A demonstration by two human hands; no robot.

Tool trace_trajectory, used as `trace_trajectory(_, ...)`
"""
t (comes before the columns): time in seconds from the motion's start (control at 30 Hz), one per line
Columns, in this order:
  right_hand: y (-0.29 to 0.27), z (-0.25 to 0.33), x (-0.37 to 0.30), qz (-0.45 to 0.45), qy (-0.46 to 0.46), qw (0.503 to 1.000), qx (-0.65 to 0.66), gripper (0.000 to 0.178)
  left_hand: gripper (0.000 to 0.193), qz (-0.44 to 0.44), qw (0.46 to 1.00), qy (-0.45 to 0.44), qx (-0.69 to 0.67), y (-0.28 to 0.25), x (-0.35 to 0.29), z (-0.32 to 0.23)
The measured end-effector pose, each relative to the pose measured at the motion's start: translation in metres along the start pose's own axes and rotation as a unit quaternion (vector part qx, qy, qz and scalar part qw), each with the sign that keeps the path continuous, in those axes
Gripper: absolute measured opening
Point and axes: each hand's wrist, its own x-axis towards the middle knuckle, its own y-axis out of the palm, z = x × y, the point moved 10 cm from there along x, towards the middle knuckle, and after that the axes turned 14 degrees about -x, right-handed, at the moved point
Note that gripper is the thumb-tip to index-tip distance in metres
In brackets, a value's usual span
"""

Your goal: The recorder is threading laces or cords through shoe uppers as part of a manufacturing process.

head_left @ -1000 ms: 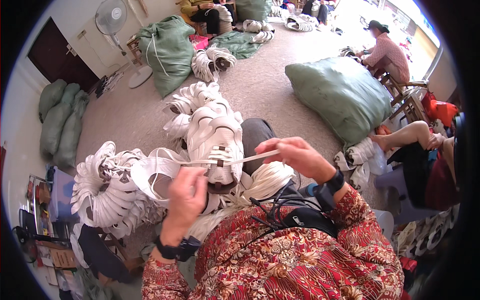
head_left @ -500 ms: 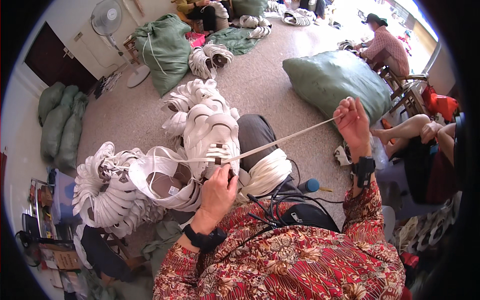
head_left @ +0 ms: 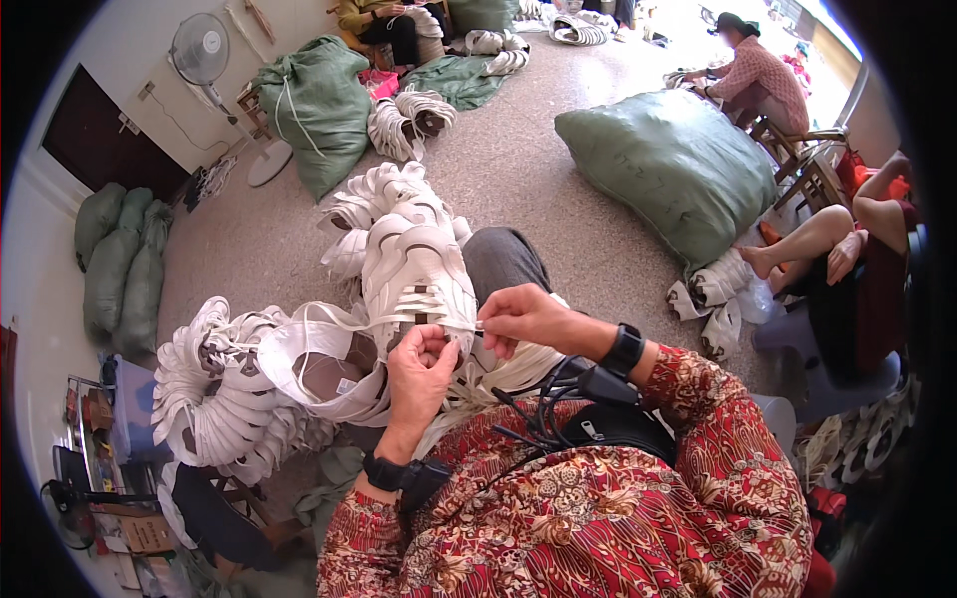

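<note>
A white shoe upper (head_left: 417, 261), partly laced across its eyelets, lies over my lap at the front of a row of nested uppers. My left hand (head_left: 419, 384) is closed at its lower eyelet edge, thumb and fingers pinching the material there. Just to the right, my right hand (head_left: 533, 321) pinches the end of a flat white shoelace (head_left: 384, 321) close to the upper's right edge. The lace's other part trails left over an opened upper (head_left: 297, 364). A hank of white laces (head_left: 513, 369) rests on my lap, partly hidden under my right wrist.
Stacked uppers (head_left: 214, 399) stand at my left. Ahead on the right lies a large green sack (head_left: 668, 164); another sack (head_left: 319, 115) is farther left, near a standing fan (head_left: 199, 50). A person (head_left: 758, 80) sits far right, and another person's legs (head_left: 812, 239) are nearer.
My right hand has come down and left from its raised position at the right, back to the upper. The lace stretched between my hands is now drawn in. My left hand stays at the upper.
</note>
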Motion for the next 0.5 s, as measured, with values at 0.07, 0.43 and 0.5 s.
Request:
trace_trajectory(0.07,0.007,-0.002,0.008,-0.007,0.011,0.991,-0.133,0.016,0.018,0.0,1.0,0.012,0.004,0.001,-0.001,-0.001)
trace_trajectory(0.43,0.001,0.019,0.004,-0.122,-0.077,0.964,-0.224,0.014,0.031,-0.017,0.989,0.099,0.105,0.004,-0.001,-0.011)
trace_trajectory(0.5,-0.007,0.02,0.005,-0.152,-0.05,0.965,-0.207,0.013,0.032,-0.021,0.989,0.098,0.109,0.003,-0.002,-0.01)
